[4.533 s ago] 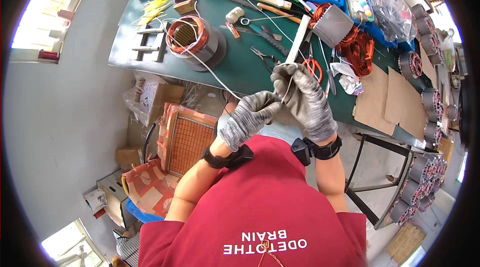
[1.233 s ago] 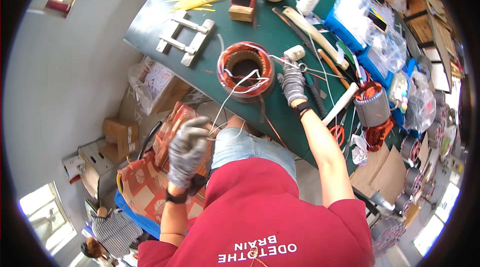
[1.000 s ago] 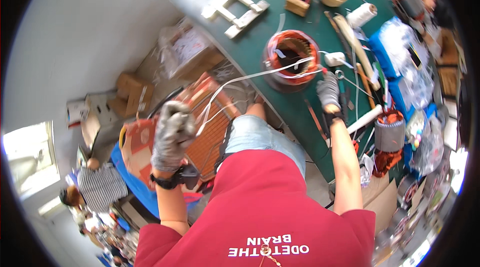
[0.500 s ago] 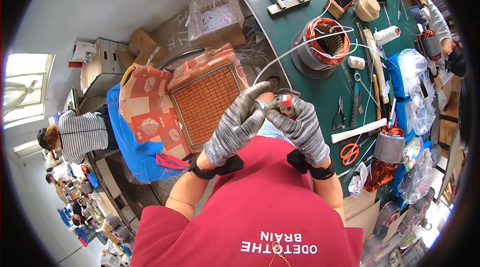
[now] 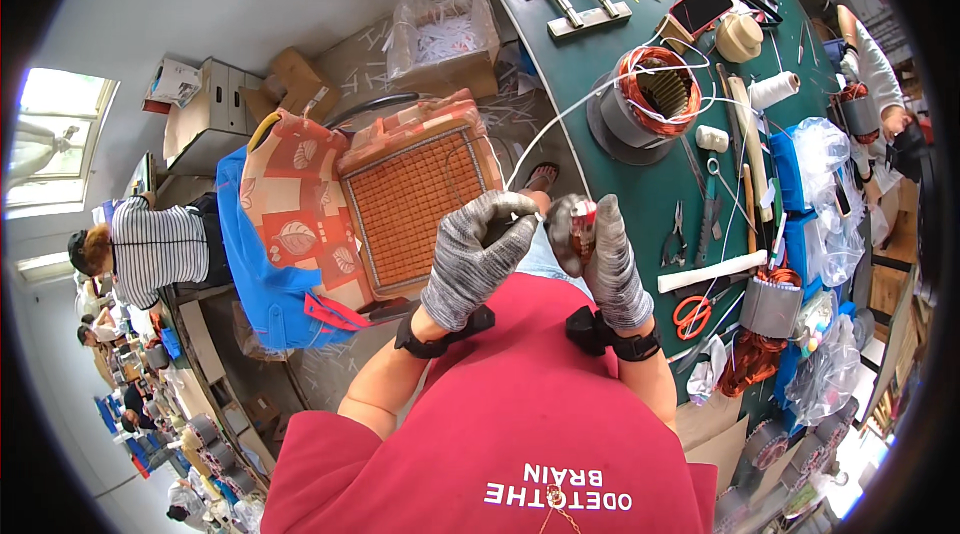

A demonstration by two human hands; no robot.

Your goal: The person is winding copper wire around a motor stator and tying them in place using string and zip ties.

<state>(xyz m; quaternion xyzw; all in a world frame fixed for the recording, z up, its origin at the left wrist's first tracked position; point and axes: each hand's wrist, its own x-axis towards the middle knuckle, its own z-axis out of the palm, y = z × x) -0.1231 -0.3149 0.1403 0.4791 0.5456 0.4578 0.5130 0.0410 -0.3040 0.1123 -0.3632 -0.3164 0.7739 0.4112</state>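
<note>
My left hand [image 5: 478, 256], in a grey knit glove, pinches the end of a long white sleeved lead [image 5: 545, 129]. The lead arcs up to a motor stator [image 5: 622, 114] with copper windings, standing on the green bench. Just right of it, my right hand [image 5: 612, 264], gloved too, grips a small red-and-metal tool [image 5: 583, 219]. Motion blurs the fingers and the tool, so its exact kind is unclear. A small gap separates the two hands, both held in front of my red shirt.
Pliers [image 5: 675, 234], orange-handled scissors [image 5: 692, 316], a white strip [image 5: 710, 272] and another stator [image 5: 771, 307] lie along the green bench [image 5: 560, 64]. A cushioned chair [image 5: 410, 204] stands to the left, near a box of scraps [image 5: 440, 44]. Other people work farther off.
My hands, close together before, have come apart a little. The right hand has turned upright with the red tool. The left still pinches the lead. The view has shifted slightly.
</note>
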